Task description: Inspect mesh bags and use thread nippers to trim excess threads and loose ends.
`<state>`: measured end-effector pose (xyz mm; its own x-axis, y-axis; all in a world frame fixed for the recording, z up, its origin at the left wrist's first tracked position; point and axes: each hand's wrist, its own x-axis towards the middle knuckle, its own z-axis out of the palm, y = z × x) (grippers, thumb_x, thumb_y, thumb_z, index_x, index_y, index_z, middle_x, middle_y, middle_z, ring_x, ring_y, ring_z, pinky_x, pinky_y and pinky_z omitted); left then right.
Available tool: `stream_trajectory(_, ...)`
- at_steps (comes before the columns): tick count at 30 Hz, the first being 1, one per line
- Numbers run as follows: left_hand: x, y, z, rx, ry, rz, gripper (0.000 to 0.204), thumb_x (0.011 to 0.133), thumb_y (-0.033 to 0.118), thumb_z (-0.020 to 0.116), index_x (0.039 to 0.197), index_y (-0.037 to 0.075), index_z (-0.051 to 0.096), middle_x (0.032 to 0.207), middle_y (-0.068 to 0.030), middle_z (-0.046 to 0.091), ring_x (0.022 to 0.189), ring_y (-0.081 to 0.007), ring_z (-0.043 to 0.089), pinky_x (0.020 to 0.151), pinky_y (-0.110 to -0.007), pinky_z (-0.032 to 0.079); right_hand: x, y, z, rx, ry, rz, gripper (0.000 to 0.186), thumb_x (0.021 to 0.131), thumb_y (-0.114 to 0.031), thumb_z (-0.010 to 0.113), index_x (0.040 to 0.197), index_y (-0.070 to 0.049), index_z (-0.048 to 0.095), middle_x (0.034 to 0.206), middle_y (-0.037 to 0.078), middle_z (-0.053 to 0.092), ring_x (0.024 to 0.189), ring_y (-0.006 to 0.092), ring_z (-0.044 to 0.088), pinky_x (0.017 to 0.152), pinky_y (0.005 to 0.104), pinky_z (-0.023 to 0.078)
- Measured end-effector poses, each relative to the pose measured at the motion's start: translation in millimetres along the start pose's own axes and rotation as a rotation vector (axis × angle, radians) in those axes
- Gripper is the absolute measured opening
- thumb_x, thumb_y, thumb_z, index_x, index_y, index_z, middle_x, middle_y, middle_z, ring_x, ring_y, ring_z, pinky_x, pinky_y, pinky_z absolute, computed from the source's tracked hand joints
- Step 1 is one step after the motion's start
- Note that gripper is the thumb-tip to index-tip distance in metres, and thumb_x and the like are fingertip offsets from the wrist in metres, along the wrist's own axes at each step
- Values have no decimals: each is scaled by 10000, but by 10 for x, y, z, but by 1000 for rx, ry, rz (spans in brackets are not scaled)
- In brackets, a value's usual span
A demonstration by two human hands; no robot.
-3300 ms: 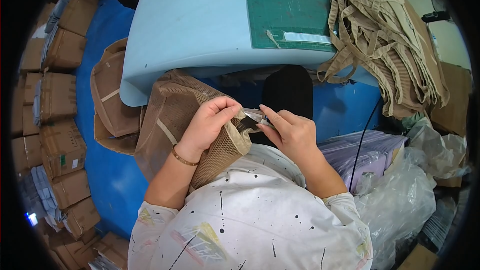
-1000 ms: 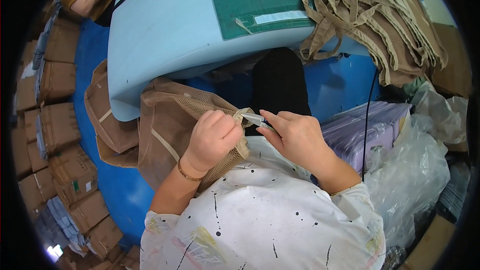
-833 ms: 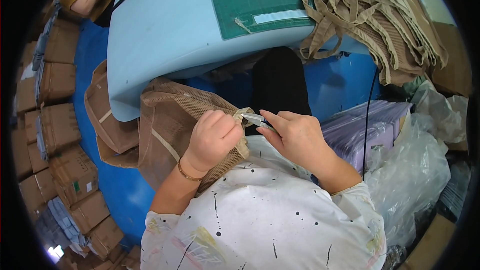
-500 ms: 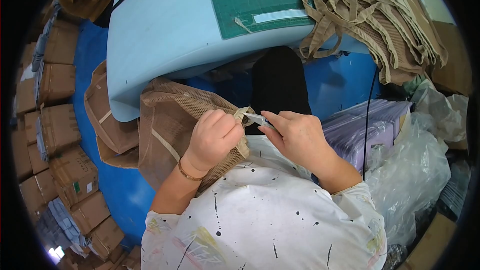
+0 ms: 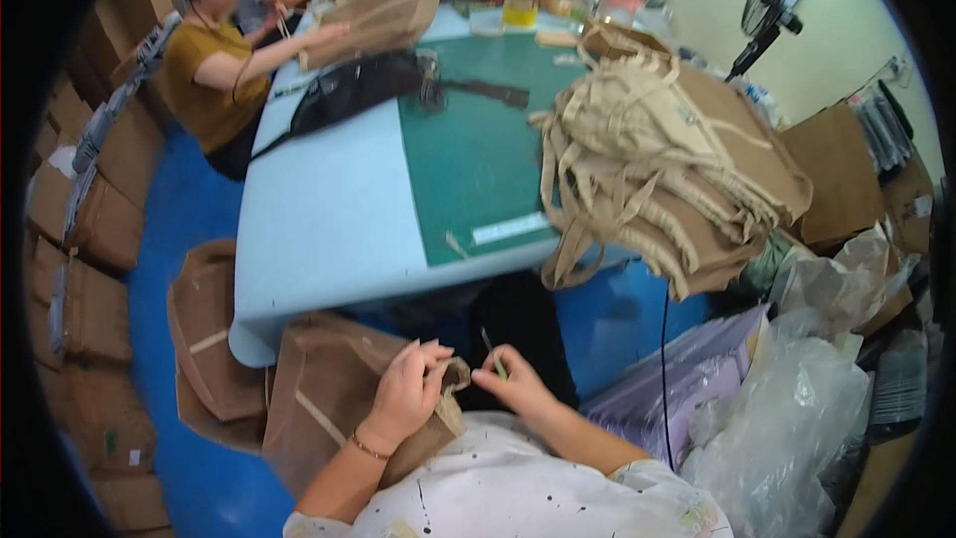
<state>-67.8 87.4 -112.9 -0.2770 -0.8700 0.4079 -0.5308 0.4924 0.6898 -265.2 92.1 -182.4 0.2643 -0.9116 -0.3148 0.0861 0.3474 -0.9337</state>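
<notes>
My left hand (image 5: 406,389) is closed on the beige fabric edge of a brown mesh bag (image 5: 324,374), bunched up over my lap. The bag hangs down to the left of my knee, a pale strip running across its side. Close by on the right, my right hand (image 5: 518,386) is closed around small thread snips (image 5: 487,341); their thin metal blade points up and a bit of green shows at the fingers. The blade is apart from the bag's edge. Most of the snips' handle is hidden in my fingers.
Ahead stands a light blue table (image 5: 319,239) with a green cutting mat (image 5: 473,159), a black bag (image 5: 354,95) and a pile of brown bags (image 5: 687,169). Another brown bag (image 5: 214,339) lies at the left, near stacked cartons (image 5: 105,339). Clear plastic (image 5: 787,408) lies right. Co-workers sit far left.
The view has tilted up, showing more of the table and the co-workers. My right hand has drawn the snips away from the bag's edge, blade now upward. My left hand keeps hold.
</notes>
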Motion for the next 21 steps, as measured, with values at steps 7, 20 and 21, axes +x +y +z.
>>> stream_trajectory(7, -83, 3, -73, -286, -51, -321, 239, 837, 33, 600, 1027, -18, 466, 1008, -153, 642, 880, -308, 632, 795, -330, 499, -47, -66, 353, 393, -135, 302, 167, 905, -214, 620, 916, -113, 488, 722, -7, 551, 473, 36, 339, 415, 198, 215)
stream_trajectory(20, -120, -217, -275, 108, -26, -289, 251, 744, 90, 645, 962, 26, 539, 932, -150, 614, 896, -343, 583, 803, -407, 436, 181, -218, 655, 257, -77, 93, 159, 862, -181, 672, 914, -83, 559, 766, -41, 539, 663, 38, 471, 568, 192, 381)
stream_trajectory(21, -128, -172, -350, 133, -8, -307, 251, 744, 90, 645, 962, 26, 539, 932, -150, 614, 896, -343, 583, 803, -407, 436, 234, -220, 745, 249, -100, 42, 159, 865, -184, 669, 921, -84, 558, 767, -44, 537, 678, 36, 477, 580, 192, 389)
